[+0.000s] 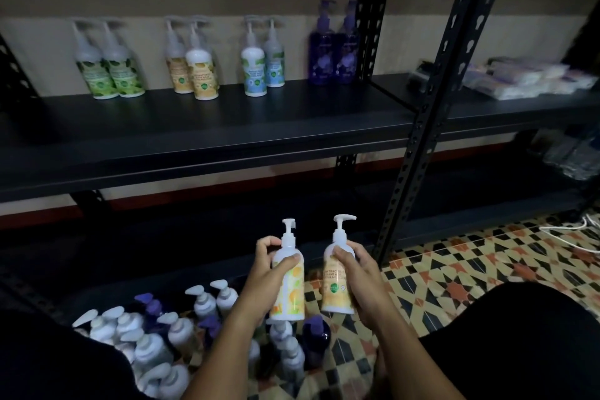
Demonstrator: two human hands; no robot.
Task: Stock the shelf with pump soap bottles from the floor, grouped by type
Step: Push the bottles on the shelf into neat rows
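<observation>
Left bottle: I see a yellow-label pump bottle (289, 282) held upright above the floor stock, pump nozzle facing me
Left hand: my left hand (271, 265) wraps its upper body, thumb across the front, fingers curled behind the neck
Right bottle: a second yellow-label bottle (337, 286) just beside the first, label toward me, nozzle pointing right
Right hand: my right hand (358, 273) grips it from the right side, fingers curled round its shoulder
Floor stock: a cluster of pump bottles (156, 344) stands on the patterned tile floor (454, 263) below my arms, white and purple tops mixed
Shelf: the black shelf (207, 127) carries pairs at the back: green bottles (110, 71), yellow bottles (194, 71), blue bottles (263, 68), purple bottles (336, 52)
Far right: pale packets (526, 78) lie on the neighbouring shelf bay
</observation>
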